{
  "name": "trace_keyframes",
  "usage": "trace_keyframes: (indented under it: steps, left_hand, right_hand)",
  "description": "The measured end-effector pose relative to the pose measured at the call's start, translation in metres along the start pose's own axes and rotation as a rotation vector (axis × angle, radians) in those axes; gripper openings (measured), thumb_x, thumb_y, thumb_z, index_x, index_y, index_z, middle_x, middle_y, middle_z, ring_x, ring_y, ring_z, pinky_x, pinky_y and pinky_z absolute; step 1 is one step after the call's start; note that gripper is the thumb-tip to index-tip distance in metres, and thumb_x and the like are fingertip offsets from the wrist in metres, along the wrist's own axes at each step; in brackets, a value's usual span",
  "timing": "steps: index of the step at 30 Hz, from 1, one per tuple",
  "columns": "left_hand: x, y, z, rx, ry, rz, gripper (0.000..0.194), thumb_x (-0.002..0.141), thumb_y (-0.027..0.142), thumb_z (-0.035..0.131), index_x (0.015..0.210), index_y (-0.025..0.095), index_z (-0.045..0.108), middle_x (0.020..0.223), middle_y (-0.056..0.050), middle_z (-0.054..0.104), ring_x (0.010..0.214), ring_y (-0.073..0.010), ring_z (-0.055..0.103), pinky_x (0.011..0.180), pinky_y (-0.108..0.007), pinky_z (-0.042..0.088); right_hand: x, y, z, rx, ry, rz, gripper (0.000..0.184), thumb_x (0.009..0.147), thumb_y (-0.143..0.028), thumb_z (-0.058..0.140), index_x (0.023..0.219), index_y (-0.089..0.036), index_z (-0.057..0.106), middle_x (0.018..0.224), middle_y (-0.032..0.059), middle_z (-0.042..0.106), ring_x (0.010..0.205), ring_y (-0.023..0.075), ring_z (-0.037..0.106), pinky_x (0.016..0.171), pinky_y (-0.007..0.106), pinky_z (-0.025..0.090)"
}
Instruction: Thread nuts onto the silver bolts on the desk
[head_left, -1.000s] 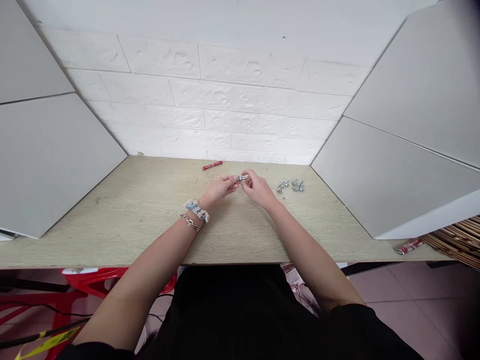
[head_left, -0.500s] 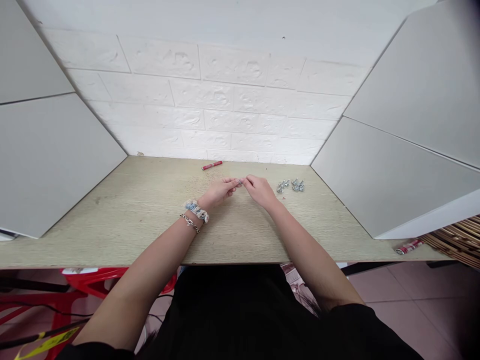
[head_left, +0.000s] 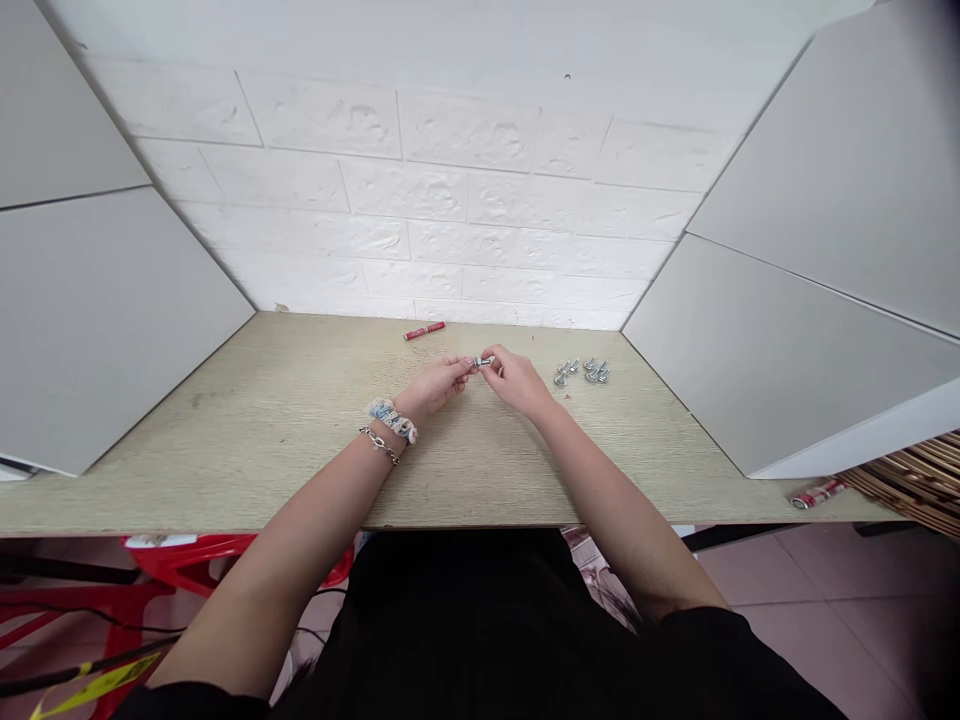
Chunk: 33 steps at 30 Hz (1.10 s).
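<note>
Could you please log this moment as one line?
left hand: pinching metal fastener; right hand: at its free end; table: more fasteners rightward, red tube near wall

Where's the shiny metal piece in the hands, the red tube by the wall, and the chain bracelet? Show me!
Shiny metal piece (head_left: 482,362): head view, middle of its visible part.
Red tube (head_left: 424,331): head view, middle of its side.
Chain bracelet (head_left: 379,441): head view, its upper links.

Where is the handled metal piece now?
In the head view's centre, the metal piece is between the left hand and right hand, left of the loose metal pieces.
</note>
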<state>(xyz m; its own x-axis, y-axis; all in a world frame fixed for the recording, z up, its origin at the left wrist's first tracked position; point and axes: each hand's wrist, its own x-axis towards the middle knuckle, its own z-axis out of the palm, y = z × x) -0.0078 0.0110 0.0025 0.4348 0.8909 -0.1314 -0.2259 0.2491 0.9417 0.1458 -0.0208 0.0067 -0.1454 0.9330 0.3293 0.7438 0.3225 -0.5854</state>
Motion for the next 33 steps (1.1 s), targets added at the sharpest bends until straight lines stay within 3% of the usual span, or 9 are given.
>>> trace_keyframes:
  steps: [4,9,13,18,25,30,33]
  left_hand:
    - [-0.0026,0.0001,0.0001,0.052,-0.034,0.028,0.020,0.068,0.030,0.071,0.066,0.013,0.061,0.059,0.001,0.050,0.054,-0.0053,0.039,0.051,-0.019,0.031]
    - [-0.0041,0.0005,0.0017,0.093,-0.054,0.023,0.019,0.070,0.030,0.069,0.072,0.012,0.062,0.065,0.000,0.053,0.054,-0.0046,0.040,0.052,-0.020,0.032]
    - [-0.0021,0.0003,0.0011,0.051,-0.040,0.022,0.018,0.070,0.028,0.069,0.072,0.012,0.061,0.066,0.000,0.053,0.054,-0.0042,0.041,0.051,-0.019,0.033]
    - [0.0016,-0.0009,-0.0013,-0.005,-0.012,0.012,0.018,0.068,0.027,0.071,0.069,0.012,0.061,0.063,0.001,0.053,0.054,-0.0042,0.042,0.053,-0.019,0.034]
    - [0.0016,-0.0018,-0.0026,0.000,-0.038,-0.001,0.018,0.068,0.028,0.071,0.069,0.012,0.062,0.059,0.001,0.051,0.055,-0.0048,0.042,0.052,-0.018,0.034]
    - [-0.0013,-0.0016,-0.0001,-0.004,-0.063,-0.002,0.014,0.071,0.025,0.068,0.072,0.012,0.063,0.066,0.000,0.055,0.055,-0.0039,0.043,0.053,-0.017,0.036]
    - [-0.0012,-0.0008,0.0015,-0.030,-0.045,-0.013,0.011,0.073,0.022,0.066,0.072,0.011,0.062,0.068,-0.001,0.056,0.054,-0.0034,0.044,0.053,-0.017,0.037]
  right_hand:
    - [-0.0008,-0.0026,-0.0019,-0.009,0.010,0.018,0.022,0.083,-0.037,0.042,0.085,-0.021,0.056,0.069,-0.0004,0.058,0.062,0.0126,0.049,0.059,0.024,0.032]
    - [-0.0003,-0.0038,-0.0032,-0.052,0.024,0.058,0.039,0.087,-0.043,0.033,0.062,-0.019,0.050,0.057,0.0001,0.051,0.057,0.0127,0.044,0.055,0.024,0.028]
    - [-0.0006,-0.0041,-0.0038,-0.010,0.071,0.081,0.032,0.085,-0.045,0.036,0.075,-0.020,0.054,0.061,-0.0010,0.054,0.057,0.0131,0.046,0.056,0.024,0.031]
    - [-0.0012,-0.0044,-0.0024,0.030,0.036,-0.018,0.025,0.082,-0.030,0.043,0.103,-0.022,0.054,0.077,-0.0002,0.061,0.062,0.0131,0.051,0.060,0.025,0.035]
    - [0.0016,-0.0017,-0.0019,-0.010,0.029,-0.057,0.020,0.085,-0.029,0.045,0.095,-0.022,0.061,0.089,0.0031,0.066,0.075,0.0147,0.055,0.069,0.026,0.037]
    - [-0.0003,-0.0049,-0.0056,-0.182,0.040,0.010,0.036,0.090,-0.041,0.035,0.074,-0.019,0.060,0.073,0.0060,0.063,0.068,0.0172,0.054,0.060,0.027,0.031]
    - [-0.0018,-0.0069,-0.0059,-0.208,0.059,0.012,0.033,0.090,-0.039,0.033,0.083,-0.021,0.060,0.076,0.0058,0.063,0.069,0.0178,0.054,0.060,0.027,0.031]
